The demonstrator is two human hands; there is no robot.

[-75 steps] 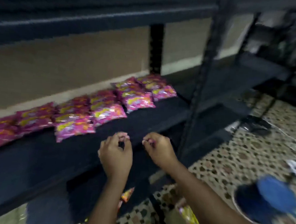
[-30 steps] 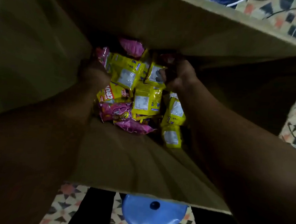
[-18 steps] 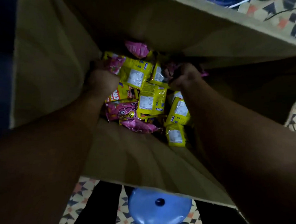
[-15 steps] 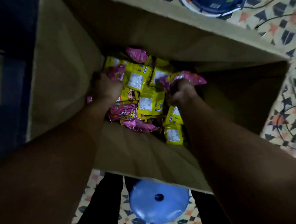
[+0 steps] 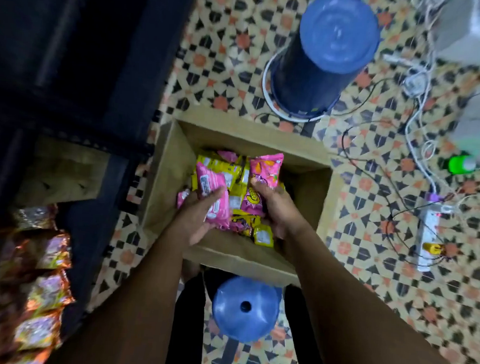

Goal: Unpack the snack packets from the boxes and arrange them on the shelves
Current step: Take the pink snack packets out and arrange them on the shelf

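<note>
Looking straight down into an open cardboard box sitting on the patterned tile floor. Both hands are over it: the left hand has its fingers wrapped around a pink snack packet showing its printed back, and the right hand is gripping another pink packet that sticks up past the fingers. Down in the box there's still a loose heap of yellow packets mixed with a few pink ones.

Stuff around it: an upside-down blue bucket just beyond the far edge of the box, and a blue round stool top tucked against the near edge, right between the person's legs. Off to the right it's a tangle of cables, a white power strip and a small green thing I can't make out. On the left is the dark shelving unit, with a row of shiny orange-and-purple packets lined up on a low shelf, pretty blurry. Another brown box sits under the shelf frame, well apart from the hands.
</note>
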